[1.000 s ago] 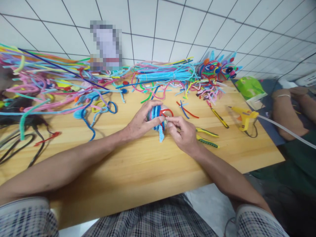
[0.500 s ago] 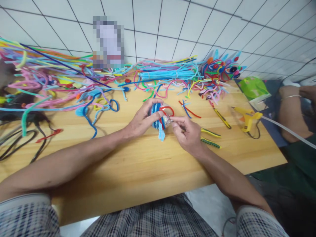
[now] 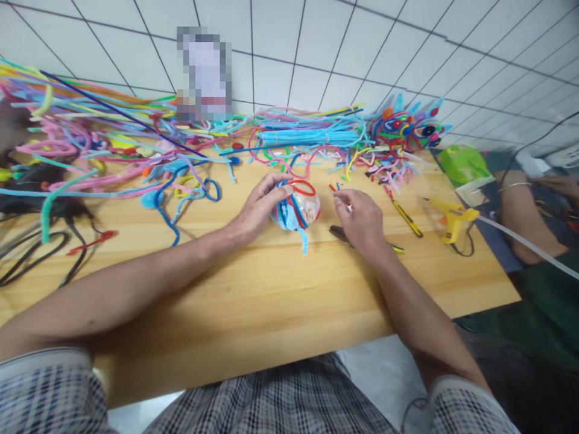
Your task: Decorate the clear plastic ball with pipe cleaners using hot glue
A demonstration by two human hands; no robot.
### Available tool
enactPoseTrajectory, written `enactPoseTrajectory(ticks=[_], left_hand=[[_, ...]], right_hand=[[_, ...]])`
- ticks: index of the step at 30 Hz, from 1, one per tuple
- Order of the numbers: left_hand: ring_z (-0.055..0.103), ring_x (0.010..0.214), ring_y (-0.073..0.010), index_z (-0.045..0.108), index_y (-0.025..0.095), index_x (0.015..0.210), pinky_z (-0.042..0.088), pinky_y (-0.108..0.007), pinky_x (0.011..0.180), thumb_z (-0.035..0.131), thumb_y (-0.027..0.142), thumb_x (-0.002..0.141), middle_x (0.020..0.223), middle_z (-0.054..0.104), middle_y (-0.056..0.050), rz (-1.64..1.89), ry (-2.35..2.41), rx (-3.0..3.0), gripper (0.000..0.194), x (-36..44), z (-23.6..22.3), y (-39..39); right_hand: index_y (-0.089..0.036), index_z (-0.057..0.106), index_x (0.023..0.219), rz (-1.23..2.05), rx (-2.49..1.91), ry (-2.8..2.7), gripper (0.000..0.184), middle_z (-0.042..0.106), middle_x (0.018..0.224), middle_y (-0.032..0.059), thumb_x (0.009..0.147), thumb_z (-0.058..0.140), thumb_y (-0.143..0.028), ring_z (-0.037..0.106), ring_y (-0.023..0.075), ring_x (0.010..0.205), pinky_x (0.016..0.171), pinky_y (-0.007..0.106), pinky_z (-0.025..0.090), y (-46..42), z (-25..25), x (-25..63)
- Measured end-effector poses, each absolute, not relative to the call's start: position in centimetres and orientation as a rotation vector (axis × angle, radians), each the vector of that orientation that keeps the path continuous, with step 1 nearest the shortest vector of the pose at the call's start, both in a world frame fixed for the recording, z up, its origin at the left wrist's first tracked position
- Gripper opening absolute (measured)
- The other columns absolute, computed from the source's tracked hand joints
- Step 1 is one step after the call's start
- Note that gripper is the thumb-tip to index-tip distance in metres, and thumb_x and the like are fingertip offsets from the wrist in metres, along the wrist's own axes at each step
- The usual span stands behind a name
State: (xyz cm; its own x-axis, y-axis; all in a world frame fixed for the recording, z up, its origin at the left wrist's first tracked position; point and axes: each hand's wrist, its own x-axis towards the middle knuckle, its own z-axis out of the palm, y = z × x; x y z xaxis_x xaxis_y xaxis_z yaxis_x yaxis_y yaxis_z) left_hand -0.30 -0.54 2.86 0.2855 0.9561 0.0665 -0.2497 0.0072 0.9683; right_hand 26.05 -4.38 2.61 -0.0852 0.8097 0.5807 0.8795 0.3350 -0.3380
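Note:
My left hand (image 3: 260, 211) is closed around the left side of a clear ball (image 3: 310, 208) wrapped in blue and red pipe cleaners. A red pipe cleaner loop (image 3: 302, 188) sits on its top, and a light blue end (image 3: 304, 242) hangs off the bottom. To the right, apart from the ball, is my right hand (image 3: 359, 220), its fingers curled together. A small white and red bit shows at its fingers; what they hold is unclear. Cut pipe cleaner pieces (image 3: 332, 188) lie by its fingertips. Pliers (image 3: 340, 234) with yellow-edged handles lie partly hidden under this hand.
A yellow utility knife (image 3: 407, 218) and a yellow glue gun (image 3: 456, 222) lie at right. Along the wall are a blue pipe cleaner bundle (image 3: 312, 137), loose pipe cleaners (image 3: 67, 144) and colourful finished figures (image 3: 393, 128). Another person's arm (image 3: 527, 220) is at far right.
My right hand has let go of the ball's side and moved right over the cut pieces and pliers. The ball has turned in my left hand, showing more of its clear side.

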Motion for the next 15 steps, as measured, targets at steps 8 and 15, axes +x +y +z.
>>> enactPoseTrajectory(ticks=[8,15], left_hand=[[0.074,0.09,-0.022,0.07,0.024,0.111,0.063,-0.037,0.081,0.076,0.04,0.089,0.101,0.078,-0.002,1.075,0.777,1.119,0.028,0.0,3.3,-1.2],[0.071,0.089,-0.0181,0.068,0.023,0.118,0.062,-0.032,0.08,0.074,0.039,0.093,0.102,0.075,0.0,1.031,0.786,1.21,0.031,-0.1,3.4,-1.8]], right_hand=[[-0.034,0.067,0.144,-0.174,-1.032,-2.14,0.038,0.069,0.15,0.0104,0.106,0.064,-0.031,0.066,0.0332,0.139,0.116,0.061,0.052,-7.4,5.0,22.6],[-0.03,0.06,0.153,-0.071,-0.941,-2.255,0.046,0.066,0.155,0.015,0.107,0.063,-0.03,0.065,0.0324,0.142,0.115,0.058,0.056,-7.8,4.8,21.4]])
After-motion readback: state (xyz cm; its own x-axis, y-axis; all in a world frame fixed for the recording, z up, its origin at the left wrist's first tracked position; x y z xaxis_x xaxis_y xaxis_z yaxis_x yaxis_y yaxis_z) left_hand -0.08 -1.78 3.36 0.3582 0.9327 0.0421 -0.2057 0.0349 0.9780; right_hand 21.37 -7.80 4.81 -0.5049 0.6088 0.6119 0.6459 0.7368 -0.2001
